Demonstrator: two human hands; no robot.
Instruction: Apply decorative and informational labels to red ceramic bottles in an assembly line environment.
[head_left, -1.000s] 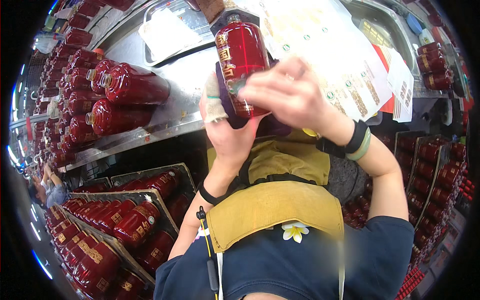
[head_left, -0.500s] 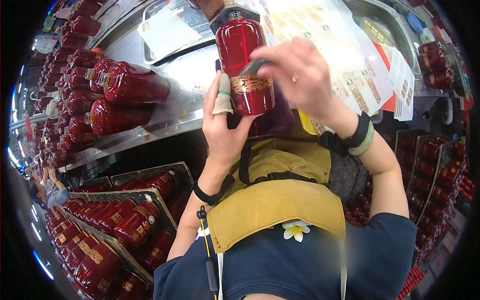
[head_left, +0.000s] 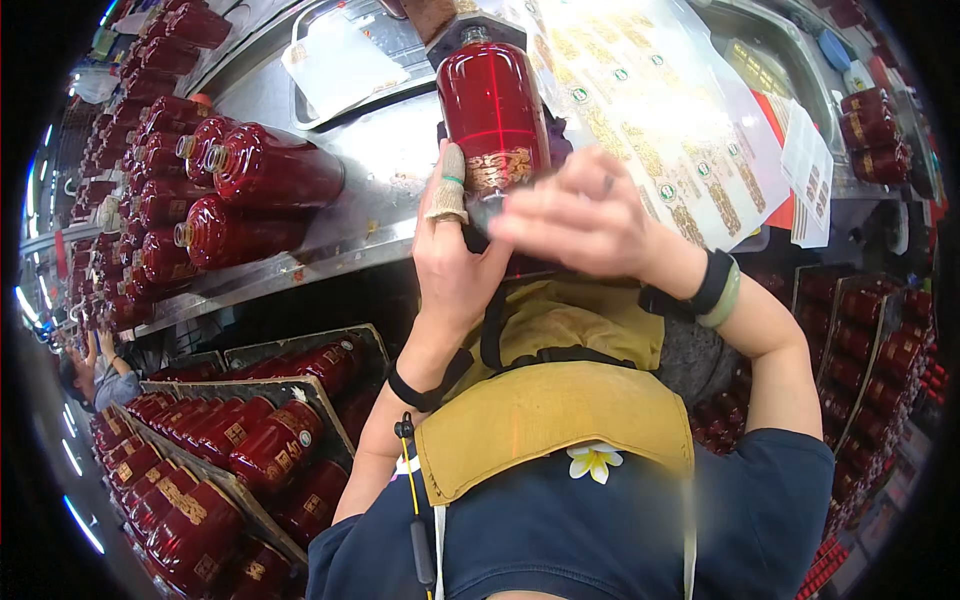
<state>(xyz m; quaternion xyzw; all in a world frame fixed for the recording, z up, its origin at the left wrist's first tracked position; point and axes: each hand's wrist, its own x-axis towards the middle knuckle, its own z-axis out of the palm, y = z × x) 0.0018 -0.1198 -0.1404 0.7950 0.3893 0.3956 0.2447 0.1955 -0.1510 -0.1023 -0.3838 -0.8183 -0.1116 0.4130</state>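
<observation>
A red glass bottle (head_left: 488, 95) lies with its neck pointing away from me, under thin red light lines. A gold patterned decal (head_left: 498, 170) sits on its lower part. My left hand (head_left: 452, 265) grips the bottle's base end from the left; a cloth cover (head_left: 446, 195) wraps one finger. My right hand (head_left: 590, 225), smeared by motion, is closed around a small dark flat tool (head_left: 485, 212) at the bottle's base end, just below the decal. The tool's exact kind is too blurred to make out, and the hands hide the base.
Several red bottles (head_left: 275, 180) lie on the metal bench at left. Gold decal sheets (head_left: 650, 130) spread at right; a metal tray (head_left: 300, 112) holds white paper. Crated bottles (head_left: 275, 440) stand below left, racked bottles (head_left: 880, 350) at right. Another person (head_left: 105, 370) is far left.
My right hand and the dark tool have moved down from the decal's upper edge to the bottle's base end. My left hand keeps its hold, its covered finger now more bent.
</observation>
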